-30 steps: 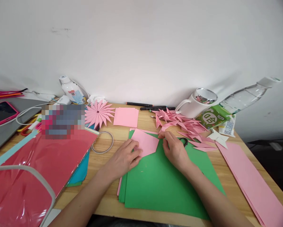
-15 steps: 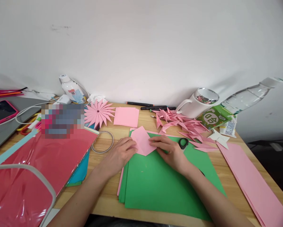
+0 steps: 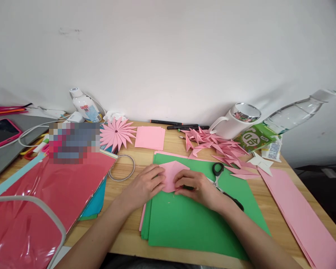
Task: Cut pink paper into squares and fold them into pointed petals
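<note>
A partly folded sheet of pink paper (image 3: 172,170) lies over the stack of green paper (image 3: 201,228) in front of me. My left hand (image 3: 149,183) grips its left side, fingers bent over the edge. On the opposite side my right hand (image 3: 194,186) pinches the lower right of the sheet between thumb and fingers, hiding that corner. Black-handled scissors (image 3: 217,179) rest on the green stack just right of my right hand, partly behind it. Behind the paper sits a pile of pink squares (image 3: 149,138).
A pink pinwheel-like paper star (image 3: 116,132) lies back left, near a red plastic-covered pack (image 3: 69,183). Folded pink pieces (image 3: 213,144) are heaped at the back right beside a white mug (image 3: 235,121) and a tilted clear bottle (image 3: 299,110). Long pink strips (image 3: 302,216) line the right edge.
The pink paper has come down toward me and tilted, its top corner now lower. My right hand has shifted left and down with it, and more of the scissors shows.
</note>
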`<action>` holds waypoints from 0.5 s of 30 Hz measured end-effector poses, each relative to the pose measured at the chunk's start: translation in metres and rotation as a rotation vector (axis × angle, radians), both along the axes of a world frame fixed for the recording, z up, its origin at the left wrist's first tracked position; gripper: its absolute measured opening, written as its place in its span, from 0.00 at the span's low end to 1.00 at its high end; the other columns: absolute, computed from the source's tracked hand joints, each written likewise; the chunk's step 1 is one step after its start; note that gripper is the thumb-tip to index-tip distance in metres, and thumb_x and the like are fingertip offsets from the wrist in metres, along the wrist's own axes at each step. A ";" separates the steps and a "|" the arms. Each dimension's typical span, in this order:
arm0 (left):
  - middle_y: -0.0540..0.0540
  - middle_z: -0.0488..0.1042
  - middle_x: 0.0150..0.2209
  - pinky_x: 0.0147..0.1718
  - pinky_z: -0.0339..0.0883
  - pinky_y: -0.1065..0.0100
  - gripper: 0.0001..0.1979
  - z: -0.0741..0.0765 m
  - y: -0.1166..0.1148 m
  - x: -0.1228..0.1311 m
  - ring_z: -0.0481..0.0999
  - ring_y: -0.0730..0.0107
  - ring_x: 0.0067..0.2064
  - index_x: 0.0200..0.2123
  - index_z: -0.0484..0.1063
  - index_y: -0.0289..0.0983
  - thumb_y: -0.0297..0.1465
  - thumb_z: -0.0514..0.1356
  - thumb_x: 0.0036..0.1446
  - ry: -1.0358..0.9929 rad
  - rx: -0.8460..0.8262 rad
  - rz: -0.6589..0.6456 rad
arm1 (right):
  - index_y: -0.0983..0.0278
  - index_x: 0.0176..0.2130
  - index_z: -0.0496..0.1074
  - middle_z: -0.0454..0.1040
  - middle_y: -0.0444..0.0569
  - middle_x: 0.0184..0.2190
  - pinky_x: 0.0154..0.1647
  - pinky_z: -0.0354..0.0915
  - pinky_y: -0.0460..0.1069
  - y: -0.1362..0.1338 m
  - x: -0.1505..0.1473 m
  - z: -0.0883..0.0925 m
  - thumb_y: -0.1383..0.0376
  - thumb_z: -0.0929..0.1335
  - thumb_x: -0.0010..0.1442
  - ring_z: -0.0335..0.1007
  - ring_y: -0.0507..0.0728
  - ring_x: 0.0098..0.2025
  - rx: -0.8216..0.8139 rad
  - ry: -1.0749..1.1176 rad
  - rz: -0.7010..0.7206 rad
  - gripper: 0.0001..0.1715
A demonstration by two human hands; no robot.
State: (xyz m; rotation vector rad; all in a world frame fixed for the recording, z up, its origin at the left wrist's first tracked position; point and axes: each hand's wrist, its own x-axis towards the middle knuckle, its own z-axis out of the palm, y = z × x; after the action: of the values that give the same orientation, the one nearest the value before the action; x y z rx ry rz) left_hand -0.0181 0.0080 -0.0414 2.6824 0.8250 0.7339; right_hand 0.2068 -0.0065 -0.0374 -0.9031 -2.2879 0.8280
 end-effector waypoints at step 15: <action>0.40 0.71 0.46 0.50 0.66 0.60 0.06 0.008 -0.001 0.000 0.67 0.62 0.53 0.37 0.73 0.35 0.25 0.56 0.57 -0.063 -0.189 -0.010 | 0.63 0.34 0.69 0.72 0.46 0.28 0.28 0.63 0.46 -0.003 -0.012 -0.009 0.64 0.65 0.61 0.66 0.52 0.28 -0.061 -0.040 -0.328 0.05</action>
State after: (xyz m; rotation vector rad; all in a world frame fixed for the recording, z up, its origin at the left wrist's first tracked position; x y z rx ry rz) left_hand -0.0183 0.0069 -0.0338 2.4818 0.8205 0.6974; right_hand 0.1948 -0.0090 -0.0462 -1.2897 -2.0768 0.7417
